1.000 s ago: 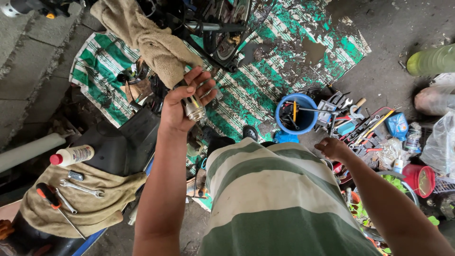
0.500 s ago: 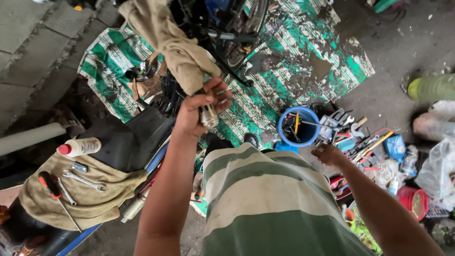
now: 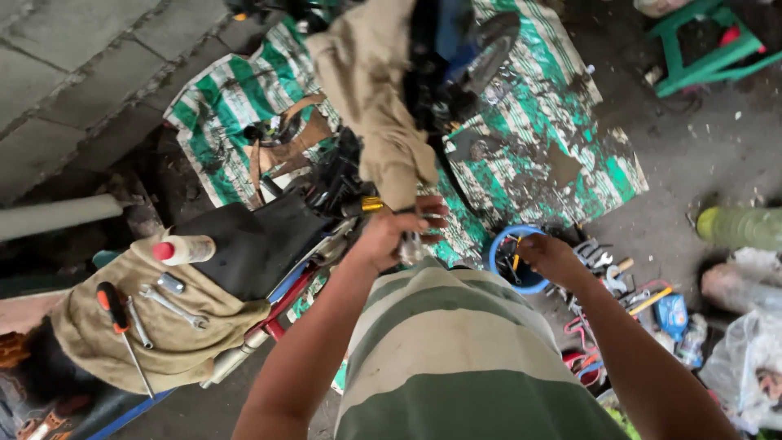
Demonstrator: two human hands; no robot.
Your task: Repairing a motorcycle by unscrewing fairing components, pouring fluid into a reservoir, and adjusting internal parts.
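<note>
My left hand (image 3: pixel 389 235) is raised in front of my striped shirt, its fingers closed around a small shiny metal part (image 3: pixel 410 247). It sits just below a hanging tan rag (image 3: pixel 371 90). My right hand (image 3: pixel 552 257) reaches down to the rim of a blue round container (image 3: pixel 498 254) holding small tools; what its fingers grasp, if anything, is hidden. Beyond the left hand lies a dark mass of machine parts (image 3: pixel 342 175) on a green and white striped sheet (image 3: pixel 562 122).
At left a tan cloth (image 3: pixel 155 326) carries wrenches (image 3: pixel 171 305), a red-handled screwdriver (image 3: pixel 114 314) and a spray can with a red cap (image 3: pixel 186 248). Loose tools (image 3: pixel 611 277) and plastic bags (image 3: pixel 745 358) lie at right. A green stool (image 3: pixel 705 45) stands at top right.
My left hand has come down and nearer to my body with the metal part. My right hand has moved left, onto the blue container. The view has tilted lower.
</note>
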